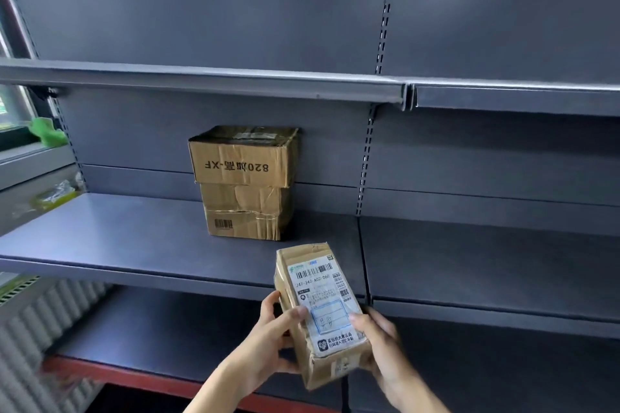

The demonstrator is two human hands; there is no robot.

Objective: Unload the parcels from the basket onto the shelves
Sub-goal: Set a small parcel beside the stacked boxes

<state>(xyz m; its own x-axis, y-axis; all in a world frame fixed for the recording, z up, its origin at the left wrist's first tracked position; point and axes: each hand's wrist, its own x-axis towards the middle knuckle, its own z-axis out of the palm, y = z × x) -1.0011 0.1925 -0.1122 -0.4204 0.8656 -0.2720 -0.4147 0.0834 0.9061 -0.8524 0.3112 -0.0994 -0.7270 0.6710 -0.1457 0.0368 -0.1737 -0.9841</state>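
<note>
- While gripped from both sides, small cardboard parcel (320, 312) up in front of the middle shelf (134, 235), white shipping label facing up, far end tilted toward the shelf edge.
- Left hand (268, 342) clamped on the parcel's left side, thumb lying across the label.
- Right hand (380, 344) wrapped around the right side and near end, fingers pressed on the label edge.
- Further back on the same shelf, against the rear panel: stack of boxes (245, 183), larger top box overhanging the ones below, its print upside down.
- Upper shelf (235, 84) bare along its visible front edge.
- Basket out of view.
</note>
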